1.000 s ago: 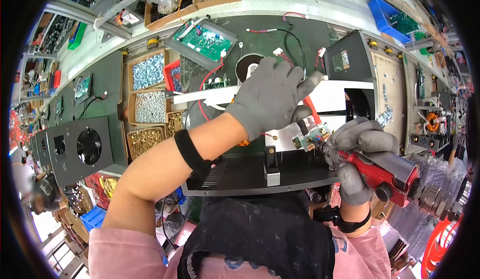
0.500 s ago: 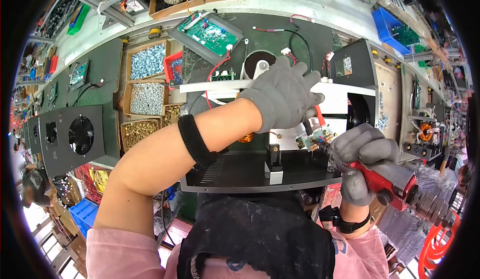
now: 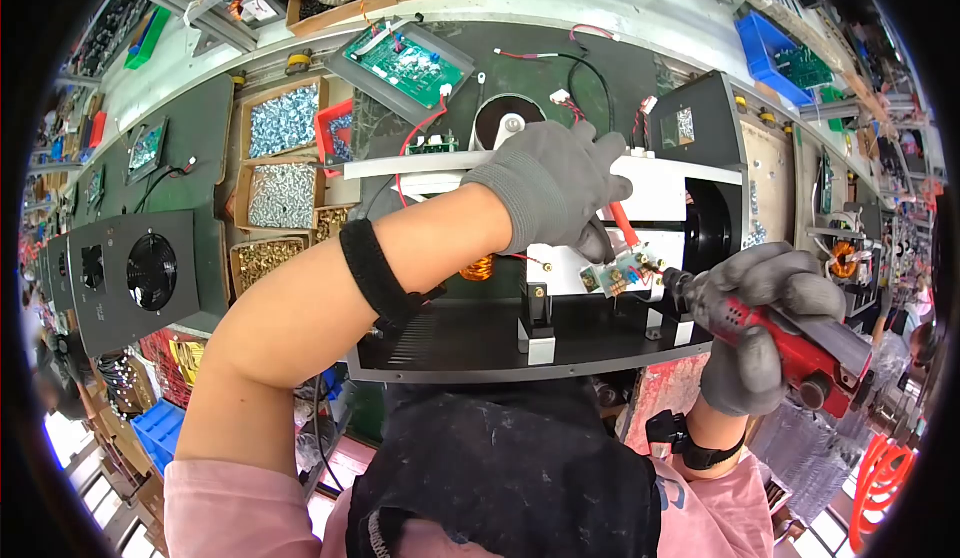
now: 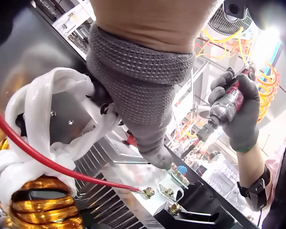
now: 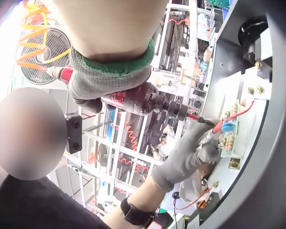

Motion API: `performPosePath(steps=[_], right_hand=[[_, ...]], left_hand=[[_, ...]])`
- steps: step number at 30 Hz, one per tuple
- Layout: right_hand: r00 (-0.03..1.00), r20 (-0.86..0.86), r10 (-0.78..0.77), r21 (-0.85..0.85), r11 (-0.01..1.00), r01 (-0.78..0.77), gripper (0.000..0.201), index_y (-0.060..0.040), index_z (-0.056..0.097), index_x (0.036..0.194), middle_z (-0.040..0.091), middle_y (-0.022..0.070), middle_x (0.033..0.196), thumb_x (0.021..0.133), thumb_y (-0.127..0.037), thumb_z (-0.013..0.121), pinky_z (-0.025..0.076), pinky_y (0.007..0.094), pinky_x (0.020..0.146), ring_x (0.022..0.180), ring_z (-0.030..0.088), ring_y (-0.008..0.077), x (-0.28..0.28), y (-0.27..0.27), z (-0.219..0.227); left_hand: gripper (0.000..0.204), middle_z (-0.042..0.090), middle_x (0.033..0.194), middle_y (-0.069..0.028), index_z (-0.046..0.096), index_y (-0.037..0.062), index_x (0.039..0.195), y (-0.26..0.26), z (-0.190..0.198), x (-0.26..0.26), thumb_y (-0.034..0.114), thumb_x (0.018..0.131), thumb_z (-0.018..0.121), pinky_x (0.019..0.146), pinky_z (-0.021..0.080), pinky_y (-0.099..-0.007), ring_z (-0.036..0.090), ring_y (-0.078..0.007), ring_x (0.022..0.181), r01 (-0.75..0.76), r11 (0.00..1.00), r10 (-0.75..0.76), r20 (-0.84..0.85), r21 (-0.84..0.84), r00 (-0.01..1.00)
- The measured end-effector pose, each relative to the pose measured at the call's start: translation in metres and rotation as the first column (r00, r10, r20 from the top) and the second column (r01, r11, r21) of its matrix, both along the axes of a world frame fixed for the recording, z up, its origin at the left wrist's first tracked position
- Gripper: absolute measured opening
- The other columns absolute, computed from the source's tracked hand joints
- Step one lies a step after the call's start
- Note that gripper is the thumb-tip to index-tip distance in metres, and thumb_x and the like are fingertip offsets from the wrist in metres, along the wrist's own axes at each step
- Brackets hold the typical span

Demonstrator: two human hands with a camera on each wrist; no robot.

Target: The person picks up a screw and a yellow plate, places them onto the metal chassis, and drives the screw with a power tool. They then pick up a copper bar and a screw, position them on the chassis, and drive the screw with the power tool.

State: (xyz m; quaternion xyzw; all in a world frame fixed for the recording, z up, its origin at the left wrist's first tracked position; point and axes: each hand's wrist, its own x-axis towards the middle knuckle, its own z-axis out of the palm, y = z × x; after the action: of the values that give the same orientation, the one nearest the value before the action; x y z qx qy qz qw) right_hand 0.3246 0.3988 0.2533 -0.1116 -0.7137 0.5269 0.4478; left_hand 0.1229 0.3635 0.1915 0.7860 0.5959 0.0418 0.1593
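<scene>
My gloved left hand [image 3: 555,183] reaches over the open black chassis [image 3: 450,343], its fingers extended and spread. In the right wrist view, its fingertips [image 5: 202,128] are right beside a red-sleeved cable end [image 5: 218,127] at a small circuit board [image 5: 231,138]. The same small board, with blue parts, sits tilted on the white metal plate in the head view. My gloved right hand [image 3: 765,313] grips a red air screwdriver [image 3: 805,358] with its fingers curled round the body. The driver's bit [image 3: 668,276] points left at the board's right edge.
A toroidal coil [image 4: 45,207] with copper winding and a thin red wire [image 4: 62,169] lie in the chassis. Beyond it are a large green circuit board [image 3: 405,68] and a black panel [image 3: 690,128]. Screw boxes [image 3: 280,193] stand left; an orange air hose [image 3: 875,488] coils at right.
The right hand and screwdriver have moved right, drawing the driver's nose back from the small board. The left hand stays over the chassis near the board, slightly shifted. The head view has shifted.
</scene>
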Motion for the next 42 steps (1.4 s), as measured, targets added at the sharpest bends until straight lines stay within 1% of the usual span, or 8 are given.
performPosePath(steps=[5,20,29,32,35,37,40,42], right_hand=[[0.994,-0.039,-0.100,-0.055,0.994,0.098,0.041,-0.0040,0.047,0.103,0.054,0.0132,0.084,0.072,-0.014,0.072,0.051,0.0349,0.059,0.073,0.057,0.0268,0.006,0.005,-0.010],[0.997,-0.051,0.055,-0.069,0.996,-0.059,0.029,-0.0042,0.041,0.093,0.050,0.0113,0.074,0.071,0.001,0.059,0.044,0.0271,0.048,0.061,0.048,0.0171,0.000,0.018,-0.020],[1.000,-0.009,-0.004,-0.090,0.996,0.003,0.029,-0.0059,0.042,0.090,0.046,0.0085,0.074,0.077,-0.015,0.067,0.042,0.0273,0.050,0.065,0.047,0.0176,0.006,0.020,-0.025],[0.998,-0.008,-0.061,-0.231,0.971,0.057,0.029,-0.0061,0.042,0.090,0.047,0.0084,0.078,0.078,-0.015,0.066,0.046,0.0302,0.053,0.073,0.049,0.0210,0.014,0.018,-0.023],[0.982,0.046,-0.183,-0.264,0.946,0.189,0.037,-0.0049,0.050,0.107,0.052,0.0112,0.093,0.077,-0.017,0.066,0.047,0.0345,0.069,0.088,0.052,0.0248,0.025,0.012,-0.021],[0.967,0.063,-0.249,-0.214,0.943,0.256,0.041,-0.0062,0.051,0.112,0.050,0.0101,0.094,0.076,-0.019,0.065,0.043,0.0361,0.079,0.087,0.051,0.0242,0.025,0.006,-0.022],[0.989,0.047,-0.140,-0.154,0.977,0.145,0.036,-0.0063,0.049,0.106,0.044,0.0062,0.085,0.075,-0.020,0.064,0.040,0.0324,0.073,0.078,0.045,0.0203,0.030,0.011,-0.027],[0.983,0.076,-0.169,-0.141,0.974,0.179,0.036,-0.0065,0.049,0.105,0.044,0.0063,0.085,0.075,-0.020,0.064,0.039,0.0323,0.073,0.079,0.045,0.0204,0.027,0.008,-0.027]], left_hand=[[0.057,0.050,0.106,-0.0074,0.062,0.0193,0.110,0.001,-0.005,0.002,0.053,0.065,0.071,0.074,0.051,-0.0374,0.055,-0.0247,0.097,0.000,0.999,0.000,0.003,0.035,1.000],[0.060,0.051,0.102,-0.0072,0.063,0.0174,0.108,0.001,-0.006,0.006,0.052,0.060,0.074,0.072,0.051,-0.0381,0.056,-0.0238,0.096,-0.032,0.997,0.029,0.037,0.077,0.999],[0.047,0.052,0.112,-0.0089,0.064,0.0173,0.108,0.002,0.007,0.004,0.045,0.070,0.070,0.083,0.045,-0.0386,0.051,-0.0254,0.107,0.019,1.000,-0.019,0.010,0.018,1.000],[0.044,0.054,0.115,-0.0076,0.064,0.0193,0.110,-0.018,0.018,-0.028,0.041,0.073,0.068,0.091,0.042,-0.0391,0.049,-0.0258,0.112,-0.110,0.991,0.084,0.300,0.072,0.950],[0.035,0.059,0.112,-0.0096,0.064,0.0138,0.109,-0.060,0.027,-0.105,0.027,0.077,0.067,0.087,0.046,-0.0369,0.057,-0.0241,0.105,-0.417,0.884,0.252,0.537,0.211,0.805],[0.027,0.062,0.107,-0.0077,0.063,0.0110,0.108,-0.090,-0.002,-0.164,0.019,0.082,0.063,0.078,0.050,-0.0304,0.064,-0.0202,0.093,-0.729,0.675,0.560,0.566,0.112,0.605],[0.025,0.065,0.100,-0.0125,0.066,0.0154,0.100,-0.123,-0.094,-0.231,0.031,0.083,0.056,0.085,0.048,-0.0367,0.062,-0.0285,0.095,-0.890,0.432,0.881,0.281,-0.146,0.381],[0.027,0.065,0.102,-0.0131,0.066,0.0137,0.100,-0.127,-0.143,-0.243,0.032,0.085,0.053,0.086,0.047,-0.0380,0.062,-0.0287,0.098,-0.870,0.389,0.919,0.066,-0.303,0.389]])
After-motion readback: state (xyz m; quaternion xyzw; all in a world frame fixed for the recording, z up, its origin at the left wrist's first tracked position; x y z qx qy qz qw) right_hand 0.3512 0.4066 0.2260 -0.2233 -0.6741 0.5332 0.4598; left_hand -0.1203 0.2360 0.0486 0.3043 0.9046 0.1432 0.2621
